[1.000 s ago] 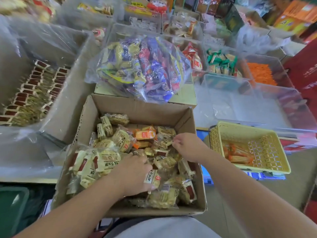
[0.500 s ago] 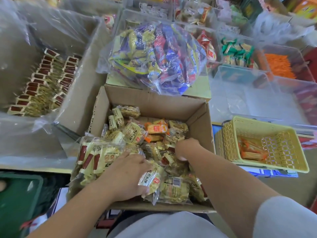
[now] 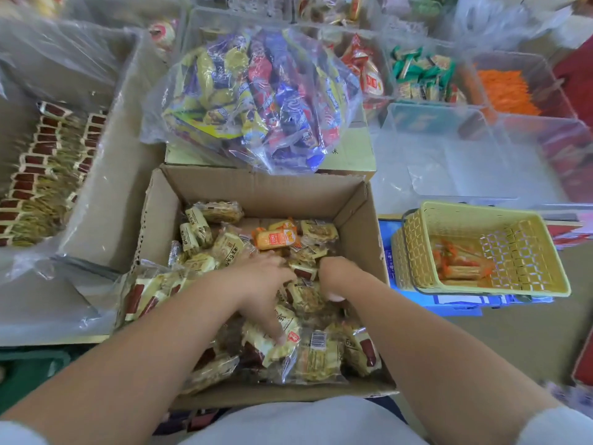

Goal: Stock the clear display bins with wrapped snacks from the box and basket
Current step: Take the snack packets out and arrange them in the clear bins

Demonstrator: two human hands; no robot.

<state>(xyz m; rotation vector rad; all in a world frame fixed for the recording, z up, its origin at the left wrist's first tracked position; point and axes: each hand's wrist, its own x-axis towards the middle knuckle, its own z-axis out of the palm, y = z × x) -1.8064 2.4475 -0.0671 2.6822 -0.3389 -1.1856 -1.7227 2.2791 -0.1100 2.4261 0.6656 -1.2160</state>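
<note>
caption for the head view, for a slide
Left hand and right hand reach into the cardboard box of wrapped snacks, yellow basket to its right, clear bin beyond.

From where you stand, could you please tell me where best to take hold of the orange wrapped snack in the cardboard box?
I'd pinch the orange wrapped snack across its narrow middle from above: it lies flat atop the pile, long axis left to right, top uncovered.

I have both bare forearms stretched forward and down, converging until the hands are just beside each other. My left hand (image 3: 258, 284) lies palm down, fingers spread loosely ahead, thumb stretched back toward me and pressing downward. My right hand (image 3: 337, 277) shows its back, fingers curled under and hidden; I cannot tell their grip.
</note>
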